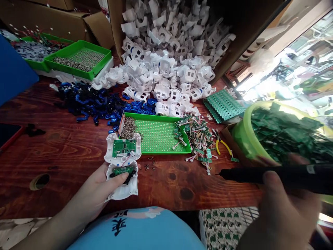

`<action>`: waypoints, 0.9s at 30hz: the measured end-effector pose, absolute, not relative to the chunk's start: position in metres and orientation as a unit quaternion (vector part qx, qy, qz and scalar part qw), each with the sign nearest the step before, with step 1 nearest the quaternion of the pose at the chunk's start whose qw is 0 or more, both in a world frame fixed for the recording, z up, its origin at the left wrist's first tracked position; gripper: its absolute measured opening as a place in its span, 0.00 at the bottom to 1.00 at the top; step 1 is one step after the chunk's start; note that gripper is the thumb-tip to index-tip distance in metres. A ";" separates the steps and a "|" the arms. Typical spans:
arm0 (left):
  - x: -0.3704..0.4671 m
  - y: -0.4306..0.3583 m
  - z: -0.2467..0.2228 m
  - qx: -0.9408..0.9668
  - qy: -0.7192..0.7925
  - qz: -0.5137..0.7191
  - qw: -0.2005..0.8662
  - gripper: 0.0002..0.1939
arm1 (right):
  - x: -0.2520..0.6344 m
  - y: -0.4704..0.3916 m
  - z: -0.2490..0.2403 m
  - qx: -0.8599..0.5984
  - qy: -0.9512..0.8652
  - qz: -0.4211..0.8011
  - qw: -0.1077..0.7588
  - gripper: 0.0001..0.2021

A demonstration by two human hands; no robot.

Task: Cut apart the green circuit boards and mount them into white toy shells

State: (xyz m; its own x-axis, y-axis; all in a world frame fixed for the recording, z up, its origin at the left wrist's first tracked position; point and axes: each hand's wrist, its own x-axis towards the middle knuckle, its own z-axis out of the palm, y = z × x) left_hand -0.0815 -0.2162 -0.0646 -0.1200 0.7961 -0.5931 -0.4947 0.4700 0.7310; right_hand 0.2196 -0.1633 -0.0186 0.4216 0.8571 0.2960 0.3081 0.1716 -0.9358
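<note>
My left hand (pixel 95 189) is closed around a white plastic housing (pixel 124 192), its thumb pressed on the lower half. The two halves lie open above one another, joined by thin wires. A green circuit board (pixel 125 148) sits in the upper half, and a smaller board with black parts shows in the lower one. On the right, my right hand (pixel 282 211) grips a black electric screwdriver (pixel 247 174), slightly blurred, its thin bit pointing left over the table. Several loose screws (pixel 148 166) lie just right of the housing.
A green tray (pixel 156 135) with screws stands in front. Beside it are small wired boards (pixel 200 139), yellow-handled pliers (pixel 218 147) and a light-green tub (pixel 243 128) of boards. White shells (pixel 166 69) spill from a carton; blue-black parts (pixel 91 100) and another green tray (pixel 90 74) are left.
</note>
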 end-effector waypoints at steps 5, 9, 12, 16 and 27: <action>-0.074 -0.206 -0.066 0.172 0.563 0.481 0.650 0.26 | 0.207 -0.151 -0.023 -0.522 -0.417 0.215 0.712 0.17; -0.070 -0.204 -0.066 0.243 0.594 0.451 0.620 0.22 | 0.182 -0.146 -0.020 -0.444 -0.462 0.300 0.707 0.10; -0.069 -0.207 -0.071 0.282 0.589 0.436 0.619 0.22 | 0.151 -0.132 -0.018 -0.352 -0.525 0.343 0.695 0.15; -0.069 -0.213 -0.077 0.279 0.590 0.434 0.621 0.21 | 0.105 -0.100 -0.027 -0.270 -0.553 0.405 0.676 0.13; -0.070 -0.215 -0.076 0.245 0.551 0.464 0.649 0.20 | 0.066 -0.073 -0.054 -0.312 -0.621 0.397 0.599 0.15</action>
State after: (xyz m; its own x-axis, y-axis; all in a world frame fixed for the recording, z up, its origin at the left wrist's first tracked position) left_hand -0.0703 -0.2152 -0.0757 -0.0367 0.8719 -0.4882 -0.3331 0.4499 0.8286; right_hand 0.0658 -0.0729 -0.0542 -0.0870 0.8636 0.4967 -0.0895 0.4898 -0.8673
